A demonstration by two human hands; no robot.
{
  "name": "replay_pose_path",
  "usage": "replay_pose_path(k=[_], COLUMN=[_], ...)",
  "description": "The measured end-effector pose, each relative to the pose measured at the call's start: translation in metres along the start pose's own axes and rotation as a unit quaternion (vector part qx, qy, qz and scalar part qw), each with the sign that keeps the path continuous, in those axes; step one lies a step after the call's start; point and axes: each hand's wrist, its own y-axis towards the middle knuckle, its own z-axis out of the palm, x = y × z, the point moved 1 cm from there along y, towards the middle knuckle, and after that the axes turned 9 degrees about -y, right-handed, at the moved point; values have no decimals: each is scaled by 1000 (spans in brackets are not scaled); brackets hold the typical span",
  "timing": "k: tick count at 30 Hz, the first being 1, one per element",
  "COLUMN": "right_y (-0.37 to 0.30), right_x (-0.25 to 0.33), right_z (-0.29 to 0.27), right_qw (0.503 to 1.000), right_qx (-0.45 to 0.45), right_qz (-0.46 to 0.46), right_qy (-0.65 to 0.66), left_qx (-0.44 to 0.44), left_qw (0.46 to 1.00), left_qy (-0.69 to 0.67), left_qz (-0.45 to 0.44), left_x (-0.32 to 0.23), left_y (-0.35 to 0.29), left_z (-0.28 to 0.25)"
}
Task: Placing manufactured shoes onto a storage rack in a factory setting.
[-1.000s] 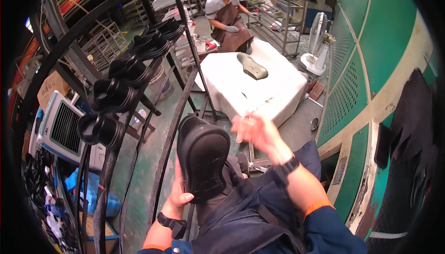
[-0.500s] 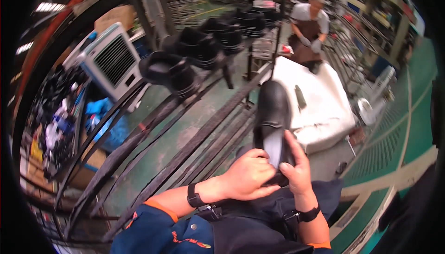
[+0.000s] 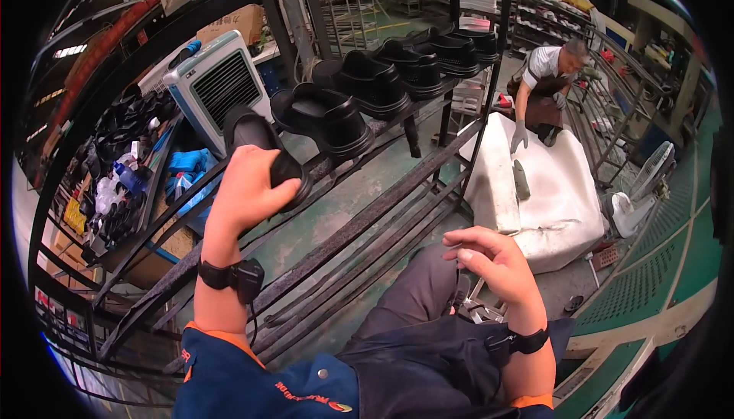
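My left hand (image 3: 246, 186) grips a black shoe (image 3: 289, 176) from above, at the left end of a row on a dark metal rack (image 3: 359, 211). The fingers hide much of that shoe. Just to its right stands another black shoe (image 3: 325, 117), and several more like it run back along the same bars. My right hand (image 3: 493, 262) hovers over my right knee, its fingers loosely spread with nothing in them.
A person in a brown apron and grey gloves leans over a large white sheet-covered stack (image 3: 558, 197) at the right. An air cooler (image 3: 222, 86) stands behind the rack, near a blue plastic bag (image 3: 187, 170). A green perforated platform (image 3: 627, 285) lies at right.
The shoe both hands held in front of me is now at the rack in my left hand. My right hand has let go. The other person has bent toward the white stack.
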Motion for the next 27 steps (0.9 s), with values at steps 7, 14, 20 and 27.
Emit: replay_pose_path(k=[7,14,20,27], right_y=[-10,-110,-378,-700], right_x=[0,77,164,157], right_z=[-63,-160,-177,-156], right_qw=[952,892,812,352], right_qx=[26,-35,-343,-902], right_qz=[-109,128,246,184], right_qy=[-284,-433,-403,-166], left_qx=[-350,-15,190,241], left_qw=[924,906,847,882], left_qy=[53,-175,-180,-162], left_qz=[148,384,462,372], left_x=[-37,-124,-167,-149], left_y=[10,4,14,3], left_z=[62,188,272,330])
